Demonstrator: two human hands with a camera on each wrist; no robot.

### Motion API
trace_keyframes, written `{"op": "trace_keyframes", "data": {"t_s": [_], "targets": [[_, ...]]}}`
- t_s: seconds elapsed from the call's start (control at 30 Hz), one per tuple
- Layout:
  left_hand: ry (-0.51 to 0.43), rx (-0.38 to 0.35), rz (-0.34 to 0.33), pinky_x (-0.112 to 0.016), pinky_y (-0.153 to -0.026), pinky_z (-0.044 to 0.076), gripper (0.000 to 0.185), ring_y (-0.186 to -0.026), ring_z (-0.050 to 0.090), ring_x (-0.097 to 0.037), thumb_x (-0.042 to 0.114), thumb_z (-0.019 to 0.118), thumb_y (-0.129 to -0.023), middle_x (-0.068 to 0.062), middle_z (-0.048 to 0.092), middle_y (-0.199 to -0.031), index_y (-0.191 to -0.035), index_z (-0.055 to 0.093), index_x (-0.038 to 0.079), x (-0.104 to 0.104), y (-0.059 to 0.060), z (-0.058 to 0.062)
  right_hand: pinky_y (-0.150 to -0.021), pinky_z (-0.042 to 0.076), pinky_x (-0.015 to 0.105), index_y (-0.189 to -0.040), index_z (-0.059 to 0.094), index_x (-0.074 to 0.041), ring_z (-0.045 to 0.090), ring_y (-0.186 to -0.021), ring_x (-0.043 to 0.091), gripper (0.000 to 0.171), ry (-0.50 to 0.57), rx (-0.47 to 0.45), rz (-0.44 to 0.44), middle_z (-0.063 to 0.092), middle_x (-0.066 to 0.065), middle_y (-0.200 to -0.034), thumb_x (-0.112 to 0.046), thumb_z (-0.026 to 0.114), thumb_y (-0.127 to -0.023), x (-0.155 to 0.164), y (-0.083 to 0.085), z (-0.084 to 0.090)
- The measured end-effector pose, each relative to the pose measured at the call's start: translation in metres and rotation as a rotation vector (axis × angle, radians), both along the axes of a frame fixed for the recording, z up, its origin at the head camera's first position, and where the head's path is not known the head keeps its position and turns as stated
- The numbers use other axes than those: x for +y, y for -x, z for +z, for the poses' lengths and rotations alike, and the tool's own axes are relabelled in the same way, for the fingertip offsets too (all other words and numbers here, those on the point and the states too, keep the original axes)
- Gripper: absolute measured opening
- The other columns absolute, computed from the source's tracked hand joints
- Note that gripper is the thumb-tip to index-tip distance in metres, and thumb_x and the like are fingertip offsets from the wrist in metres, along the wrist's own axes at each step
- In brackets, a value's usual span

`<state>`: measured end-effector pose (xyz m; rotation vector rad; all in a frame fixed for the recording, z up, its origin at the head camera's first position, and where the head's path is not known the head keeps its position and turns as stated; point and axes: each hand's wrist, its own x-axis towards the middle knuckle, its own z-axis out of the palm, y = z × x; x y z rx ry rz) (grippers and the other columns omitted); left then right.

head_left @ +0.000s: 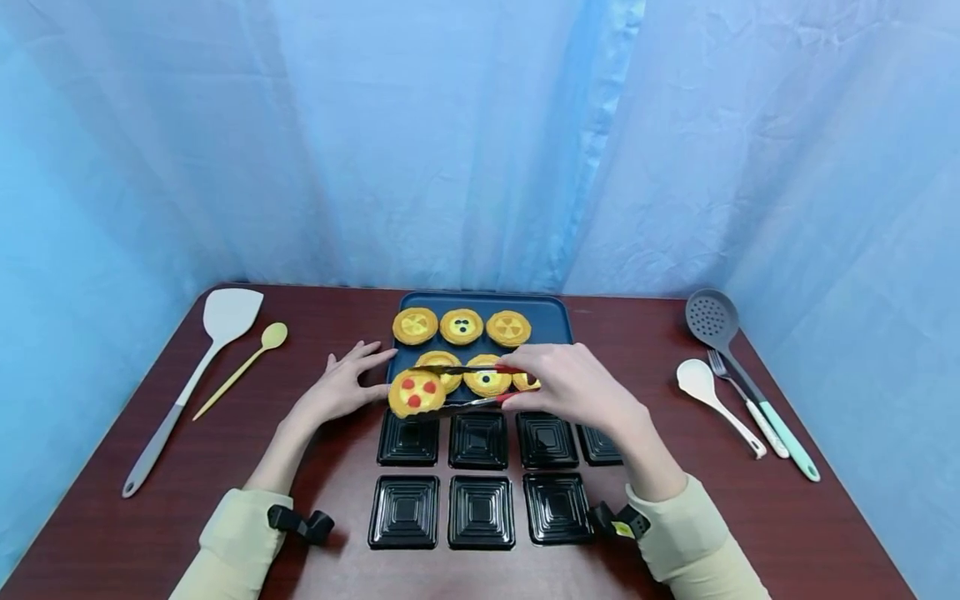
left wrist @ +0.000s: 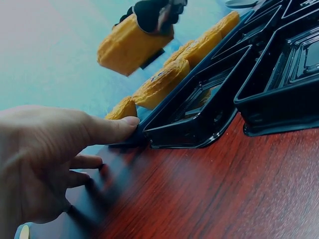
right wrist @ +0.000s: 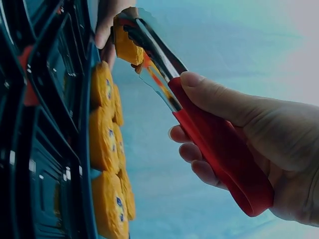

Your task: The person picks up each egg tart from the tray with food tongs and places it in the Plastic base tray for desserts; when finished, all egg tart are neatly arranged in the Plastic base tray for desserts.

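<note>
My right hand (head_left: pixel 573 385) (right wrist: pixel 259 129) grips red-handled metal tongs (head_left: pixel 471 370) (right wrist: pixel 214 149). The tongs pinch a yellow tart with red dots (head_left: pixel 417 393) (left wrist: pixel 130 47) (right wrist: pixel 127 45), lifted over the front left corner of the dark blue tray (head_left: pixel 553 320). Several more tarts (head_left: pixel 461 326) lie on that tray in two rows. My left hand (head_left: pixel 343 388) (left wrist: pixel 45 159) lies flat with straight fingers touching the tray's left edge. Several empty black plastic cups (head_left: pixel 480 510) (left wrist: pixel 199 107) stand in two rows just in front of the tray.
On the brown table a white spatula (head_left: pixel 217 333) and a yellow spoon (head_left: pixel 251 360) lie at the left. A grey slotted spoon (head_left: pixel 712 321), a white spoon (head_left: pixel 705 390) and a fork (head_left: pixel 738 390) lie at the right. Blue cloth surrounds the table.
</note>
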<state>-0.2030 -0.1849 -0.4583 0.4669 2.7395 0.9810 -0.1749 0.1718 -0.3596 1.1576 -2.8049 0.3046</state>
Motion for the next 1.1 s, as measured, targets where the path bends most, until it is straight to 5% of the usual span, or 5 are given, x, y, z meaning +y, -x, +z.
{"op": "trace_keyframes", "data": {"t_s": [0.4,0.87,1.1], "targets": [[-0.023,0.005,-0.004,-0.078,-0.120,-0.004,0.068,-0.158,0.012,-0.051,0.034,0.071,-0.098,-0.027,0.027,-0.167,-0.157,0.045,0.012,-0.001,-0.003,-0.001,-0.053,0.040,0.018,-0.122,0.075,-0.021,0.069,-0.085,0.008,0.048,-0.031,-0.024,0.078,0.077,-0.008,-0.110,-0.053,0.077,-0.087,-0.009,-0.004,-0.012],[-0.023,-0.002,-0.007,-0.077,-0.121,-0.005,0.069,-0.158,0.011,-0.050,0.034,0.071,-0.098,-0.027,0.027,-0.167,-0.158,0.044,0.012,-0.001,0.001,-0.001,-0.045,0.019,0.020,-0.118,0.075,-0.020,0.052,-0.067,0.003,0.045,-0.053,-0.045,0.085,0.073,-0.007,-0.090,-0.052,0.077,-0.087,-0.015,-0.004,-0.015],[-0.019,-0.002,-0.008,-0.077,-0.121,-0.005,0.069,-0.158,0.011,-0.050,0.034,0.070,-0.098,-0.027,0.026,-0.168,-0.158,0.044,0.012,-0.002,0.001,-0.002,-0.045,0.023,0.019,-0.116,0.075,-0.019,0.053,-0.067,0.002,0.044,-0.041,-0.044,0.100,0.074,-0.006,-0.092,-0.052,0.077,-0.086,-0.016,-0.003,-0.017]]}}
